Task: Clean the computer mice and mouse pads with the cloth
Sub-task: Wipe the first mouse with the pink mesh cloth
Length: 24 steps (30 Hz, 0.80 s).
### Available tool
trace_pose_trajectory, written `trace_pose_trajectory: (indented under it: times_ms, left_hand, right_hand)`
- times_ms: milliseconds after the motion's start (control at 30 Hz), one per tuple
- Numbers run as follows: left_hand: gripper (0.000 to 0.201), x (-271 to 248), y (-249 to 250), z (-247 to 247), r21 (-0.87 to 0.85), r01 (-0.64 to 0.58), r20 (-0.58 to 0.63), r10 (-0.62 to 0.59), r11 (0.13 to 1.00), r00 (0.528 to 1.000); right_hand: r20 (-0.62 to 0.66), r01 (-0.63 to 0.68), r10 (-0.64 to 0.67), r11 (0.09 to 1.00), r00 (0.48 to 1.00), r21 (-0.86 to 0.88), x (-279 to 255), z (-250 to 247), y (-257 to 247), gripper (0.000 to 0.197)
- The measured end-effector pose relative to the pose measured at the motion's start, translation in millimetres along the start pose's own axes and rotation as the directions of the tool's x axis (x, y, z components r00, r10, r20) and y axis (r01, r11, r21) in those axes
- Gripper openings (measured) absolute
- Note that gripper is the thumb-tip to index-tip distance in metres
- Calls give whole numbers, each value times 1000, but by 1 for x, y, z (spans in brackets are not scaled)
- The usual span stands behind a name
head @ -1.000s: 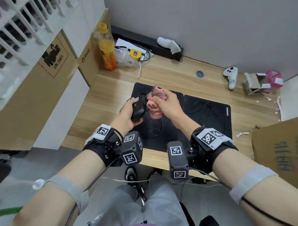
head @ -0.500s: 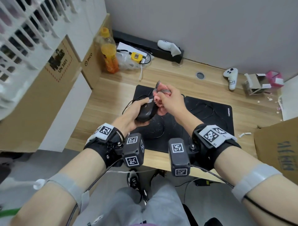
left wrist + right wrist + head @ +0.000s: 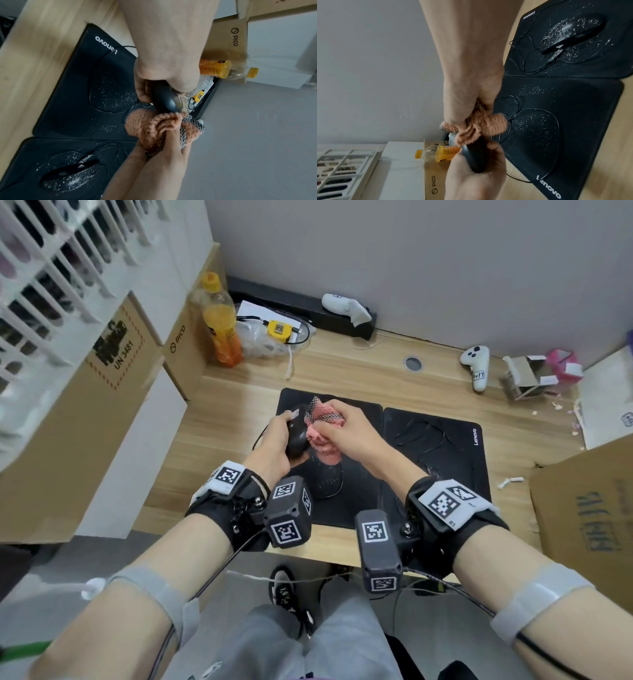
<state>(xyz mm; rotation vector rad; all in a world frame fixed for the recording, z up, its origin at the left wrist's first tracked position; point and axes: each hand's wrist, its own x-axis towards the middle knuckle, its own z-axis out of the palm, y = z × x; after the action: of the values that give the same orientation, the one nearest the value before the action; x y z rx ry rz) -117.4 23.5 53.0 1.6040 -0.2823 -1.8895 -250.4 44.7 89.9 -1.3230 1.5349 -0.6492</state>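
Black corded mouse (image 3: 296, 434) was gripped in left hand (image 3: 274, 445) and wiped with pink knitted cloth (image 3: 322, 433) bunched in right hand (image 3: 346, 434); next, likely the crumb-dusted second mouse (image 3: 573, 32).

1. An orange drink bottle (image 3: 221, 325) stands at the table's (image 3: 219, 405) back left corner.
2. A yellow tape measure (image 3: 278, 330) lies on a plastic bag beside it.
3. A white controller (image 3: 475, 363) lies near a torn small box (image 3: 524, 376).

You have two mouse pads (image 3: 435, 453), two mice (image 3: 573, 32), one cloth (image 3: 322, 436), one orange bottle (image 3: 221, 330) and two white game controllers (image 3: 474, 364) here.
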Motion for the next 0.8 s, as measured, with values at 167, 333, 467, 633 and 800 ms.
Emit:
trace_pose_trajectory:
  times_ms: [167,333,467,633,800]
  left_hand:
    - [26,1,0,-1,-43,13,-8,-13,999,1000]
    - [23,-10,5,-4,197,-62,115,40,978,993]
    - [22,-19,8,-12,289,-108,214,46,951,976]
    - [22,-17,6,-17,258,-110,175,65,960,982]
    - [20,-9,3,-12,122,-46,-26,50,991,998]
  right_hand:
    - [63,55,-52,997,997,-50,-5,0,-3,10]
    - [-149,-12,13,1000,989,12,7,-5,0,16]
    - [-226,-63,80,995,971,78,18,-8,0,27]
    - [-234,-82,102,992,967,94,22,1,-1,31]
    - [-51,-45,46,999,998,20,9,11,-2,17]
